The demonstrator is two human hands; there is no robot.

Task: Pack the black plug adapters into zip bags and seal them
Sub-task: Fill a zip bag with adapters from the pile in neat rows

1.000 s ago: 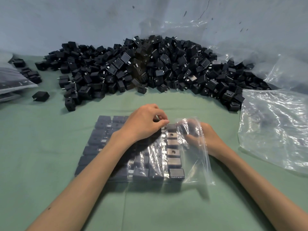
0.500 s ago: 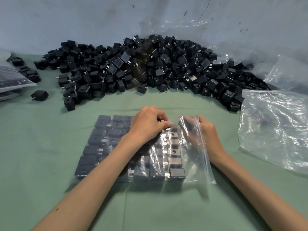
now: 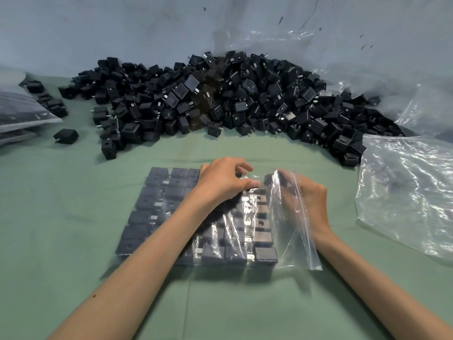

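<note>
Head view. We note the zip bag [image 3: 295, 241] lying flat on the green worktop [image 3: 73, 241], near centre. It is packed with black plug adapters [image 3: 159, 217] in tight rows. Its open mouth faces right.

Left hand [image 3: 220, 182] rests on the bag's far end. Its fingers [image 3: 241, 166] are curled, with the thumb pressed on the film, gripping the bag there.

Right hand [image 3: 311, 200] sits behind the raised mouth flap. It is blurred through the plastic, so we cannot tell how its fingers lie.

Loose adapter pile [image 3: 220, 99] lies along the wall. Empty bags [image 3: 404, 192] are at right, filled bags [image 3: 19, 114] at left.
</note>
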